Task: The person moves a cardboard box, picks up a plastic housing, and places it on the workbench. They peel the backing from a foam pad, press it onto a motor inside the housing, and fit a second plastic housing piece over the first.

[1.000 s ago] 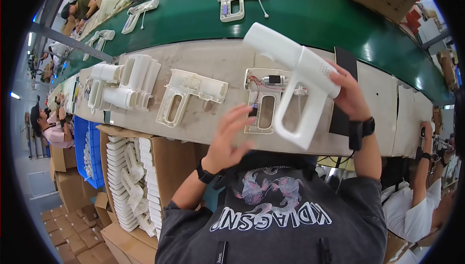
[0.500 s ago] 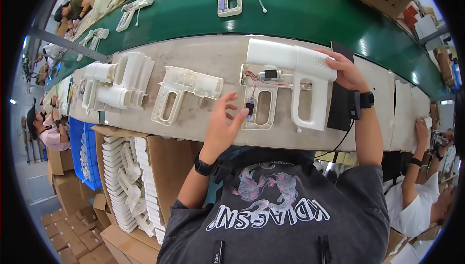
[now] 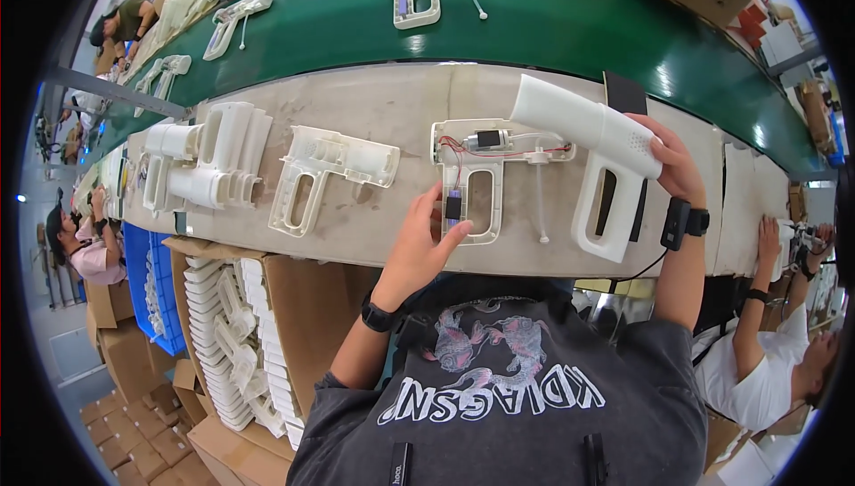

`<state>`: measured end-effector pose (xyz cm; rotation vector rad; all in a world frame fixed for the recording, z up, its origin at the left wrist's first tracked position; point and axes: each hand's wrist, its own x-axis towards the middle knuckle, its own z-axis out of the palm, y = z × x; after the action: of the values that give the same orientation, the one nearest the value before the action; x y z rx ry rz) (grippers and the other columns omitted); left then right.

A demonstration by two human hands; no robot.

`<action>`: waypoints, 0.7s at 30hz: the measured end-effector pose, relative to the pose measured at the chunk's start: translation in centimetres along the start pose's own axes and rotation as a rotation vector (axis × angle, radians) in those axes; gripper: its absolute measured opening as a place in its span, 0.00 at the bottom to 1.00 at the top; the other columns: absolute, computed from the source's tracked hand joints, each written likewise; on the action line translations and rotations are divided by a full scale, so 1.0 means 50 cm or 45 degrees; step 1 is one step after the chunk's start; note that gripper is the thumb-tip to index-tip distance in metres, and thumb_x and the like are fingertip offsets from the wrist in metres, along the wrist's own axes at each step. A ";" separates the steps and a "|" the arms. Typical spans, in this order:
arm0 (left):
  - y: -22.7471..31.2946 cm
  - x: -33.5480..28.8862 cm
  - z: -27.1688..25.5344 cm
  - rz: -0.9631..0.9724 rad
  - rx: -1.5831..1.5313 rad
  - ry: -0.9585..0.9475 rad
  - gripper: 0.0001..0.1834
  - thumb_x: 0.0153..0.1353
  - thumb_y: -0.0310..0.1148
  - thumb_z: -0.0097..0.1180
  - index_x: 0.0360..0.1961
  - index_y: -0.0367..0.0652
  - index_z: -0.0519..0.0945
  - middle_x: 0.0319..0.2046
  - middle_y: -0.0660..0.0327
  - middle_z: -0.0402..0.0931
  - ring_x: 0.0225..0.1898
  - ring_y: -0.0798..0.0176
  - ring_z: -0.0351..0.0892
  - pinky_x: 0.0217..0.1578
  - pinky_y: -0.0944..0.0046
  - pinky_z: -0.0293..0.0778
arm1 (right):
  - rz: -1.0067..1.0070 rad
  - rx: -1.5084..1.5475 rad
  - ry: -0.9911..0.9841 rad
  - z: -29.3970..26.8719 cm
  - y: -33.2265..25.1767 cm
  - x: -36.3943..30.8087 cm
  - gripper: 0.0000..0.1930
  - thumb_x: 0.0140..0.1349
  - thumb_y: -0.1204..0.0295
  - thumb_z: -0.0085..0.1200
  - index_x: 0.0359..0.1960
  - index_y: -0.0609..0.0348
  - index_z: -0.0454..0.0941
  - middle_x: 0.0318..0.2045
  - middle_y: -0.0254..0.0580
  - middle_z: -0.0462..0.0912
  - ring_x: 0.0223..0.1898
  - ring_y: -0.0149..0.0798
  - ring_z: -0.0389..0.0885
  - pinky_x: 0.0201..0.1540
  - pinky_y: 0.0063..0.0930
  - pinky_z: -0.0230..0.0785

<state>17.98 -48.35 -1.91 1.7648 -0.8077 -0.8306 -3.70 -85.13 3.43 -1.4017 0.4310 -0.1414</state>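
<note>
In my right hand (image 3: 672, 161) is a smooth white pistol-shaped housing shell (image 3: 606, 147) with a loop handle and a patch of small holes, gripped at its perforated end. The shell is tilted, outer face up, over the right end of an open matching housing half (image 3: 488, 161). Inside that half are a small motor (image 3: 488, 139), red wires and a black-and-purple part (image 3: 454, 205) in the handle. A thin white rod (image 3: 540, 201) with a round tip extends down from it. My left hand (image 3: 423, 241) closes around the lower left of its handle, thumb on top.
Left on the bench lie an empty housing half (image 3: 329, 174) and several stacked shells (image 3: 209, 152). Beyond, a green conveyor (image 3: 552, 18) carries part-built housings. A black mat (image 3: 628, 94) lies by my right hand. Below left stands a carton (image 3: 312, 308) of shells; co-workers sit both sides.
My right hand has moved the shell to the right and tilted it, uncovering the motor half and rod. My left hand has come onto that half's handle.
</note>
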 end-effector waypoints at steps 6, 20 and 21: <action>-0.004 0.002 0.001 0.024 0.006 0.015 0.38 0.66 0.38 0.63 0.70 0.32 0.61 0.56 0.50 0.69 0.48 0.59 0.77 0.47 0.61 0.76 | -0.009 0.058 0.003 -0.007 0.012 -0.025 0.33 0.67 0.57 0.56 0.68 0.67 0.66 0.61 0.44 0.76 0.61 0.36 0.75 0.65 0.30 0.64; -0.007 0.001 0.002 -0.071 -0.102 0.005 0.37 0.67 0.37 0.63 0.71 0.33 0.60 0.55 0.53 0.71 0.47 0.63 0.77 0.46 0.63 0.76 | -0.024 0.099 0.039 -0.027 0.035 -0.035 0.34 0.66 0.58 0.57 0.68 0.66 0.66 0.62 0.45 0.75 0.62 0.37 0.75 0.65 0.32 0.66; -0.006 0.001 0.002 -0.096 -0.120 -0.005 0.37 0.67 0.37 0.63 0.70 0.33 0.61 0.54 0.53 0.71 0.45 0.64 0.77 0.45 0.64 0.76 | -0.024 0.100 0.039 -0.030 0.036 -0.037 0.34 0.66 0.58 0.57 0.68 0.66 0.66 0.62 0.45 0.75 0.62 0.37 0.75 0.65 0.32 0.66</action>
<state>17.99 -48.37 -2.20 1.7194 -0.6968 -0.9080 -6.25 -85.54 1.90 -1.3279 0.4332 -0.1931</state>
